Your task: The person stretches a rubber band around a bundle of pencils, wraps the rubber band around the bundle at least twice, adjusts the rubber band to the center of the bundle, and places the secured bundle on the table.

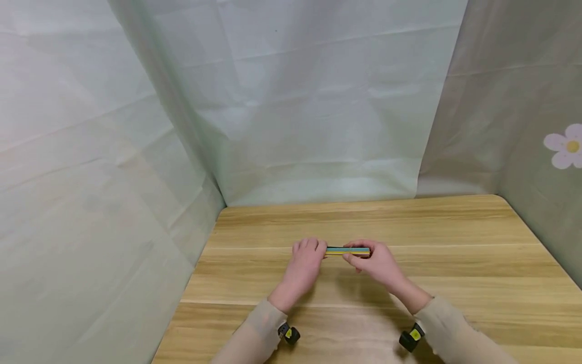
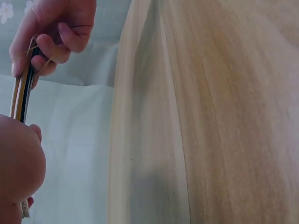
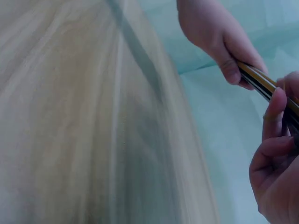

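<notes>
A bundle of slim coloured sticks that look like pencils [image 1: 335, 251] is held level above the table, with teal, yellow and dark sides showing. My left hand [image 1: 307, 260] grips its left part, fingers wrapped over it. Toward the other end, my right hand [image 1: 376, 262] pinches the bundle between thumb and fingers. In the left wrist view a thin, light band, apparently a rubber band [image 2: 32, 48], stretches between the right fingers and the pencils. The right wrist view shows yellow and black stripes along the pencils [image 3: 258, 79] between both hands.
Below the hands spreads a wood-grain table [image 1: 254, 227]. Pale cloth walls [image 1: 318, 126] stand behind it and at both sides, with a flower print [image 1: 572, 146] on the right one. Each wrist carries a small black camera [image 1: 291, 334].
</notes>
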`<state>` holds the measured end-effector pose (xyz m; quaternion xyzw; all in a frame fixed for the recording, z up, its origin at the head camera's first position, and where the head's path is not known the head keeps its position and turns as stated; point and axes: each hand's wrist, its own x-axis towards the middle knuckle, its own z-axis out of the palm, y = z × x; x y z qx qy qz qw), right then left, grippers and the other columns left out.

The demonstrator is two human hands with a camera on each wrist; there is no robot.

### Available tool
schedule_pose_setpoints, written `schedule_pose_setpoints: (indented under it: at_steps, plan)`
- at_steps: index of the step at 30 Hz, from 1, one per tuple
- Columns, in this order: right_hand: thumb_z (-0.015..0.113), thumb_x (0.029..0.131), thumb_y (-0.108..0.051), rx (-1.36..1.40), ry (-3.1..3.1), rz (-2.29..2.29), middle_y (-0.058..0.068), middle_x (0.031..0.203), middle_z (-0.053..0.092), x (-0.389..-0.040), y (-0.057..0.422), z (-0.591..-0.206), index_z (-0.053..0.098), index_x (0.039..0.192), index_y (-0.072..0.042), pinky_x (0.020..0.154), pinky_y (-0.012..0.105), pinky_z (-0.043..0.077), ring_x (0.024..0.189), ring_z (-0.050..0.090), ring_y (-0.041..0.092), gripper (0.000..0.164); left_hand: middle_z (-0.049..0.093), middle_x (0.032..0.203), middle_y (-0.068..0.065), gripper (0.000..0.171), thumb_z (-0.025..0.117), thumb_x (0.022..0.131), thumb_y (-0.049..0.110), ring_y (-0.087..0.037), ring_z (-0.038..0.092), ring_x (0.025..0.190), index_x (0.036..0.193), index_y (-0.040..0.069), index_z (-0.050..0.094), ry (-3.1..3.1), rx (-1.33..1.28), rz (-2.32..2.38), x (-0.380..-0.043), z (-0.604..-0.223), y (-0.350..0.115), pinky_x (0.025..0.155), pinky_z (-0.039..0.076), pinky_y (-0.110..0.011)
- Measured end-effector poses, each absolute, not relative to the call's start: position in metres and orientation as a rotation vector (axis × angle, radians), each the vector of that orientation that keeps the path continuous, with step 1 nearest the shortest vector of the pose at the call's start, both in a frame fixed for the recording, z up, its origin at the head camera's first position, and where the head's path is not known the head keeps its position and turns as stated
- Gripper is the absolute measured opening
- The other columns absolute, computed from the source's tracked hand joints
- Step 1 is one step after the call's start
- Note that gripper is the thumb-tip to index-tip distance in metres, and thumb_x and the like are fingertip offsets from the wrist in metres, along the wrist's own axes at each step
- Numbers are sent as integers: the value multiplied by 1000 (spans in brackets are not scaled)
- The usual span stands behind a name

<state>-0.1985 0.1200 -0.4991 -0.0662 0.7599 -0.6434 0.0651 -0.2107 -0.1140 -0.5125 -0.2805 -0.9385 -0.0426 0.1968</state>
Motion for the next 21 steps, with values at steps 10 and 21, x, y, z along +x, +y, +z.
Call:
schedule_pose_setpoints:
  at_steps: [10,21]
  plan:
    - [73,101,-11,-432,2271,-1945,11,91,74,-207,123,-515,54,117,2,74,33,55,82,69,29,28,64,101,-5,15,67,104,18,-26,58,94,111,8,59,-2647,-721,-321,-215,-516,-120,79,37,-38]
    - [77,84,-13,-1556,3022,-1238,-16,91,70,-212,137,-532,62,83,-26,81,39,52,87,66,8,19,63,100,-5,14,68,105,15,-26,60,91,111,7,57,-2746,-708,-488,-218,-511,-134,76,37,-36]
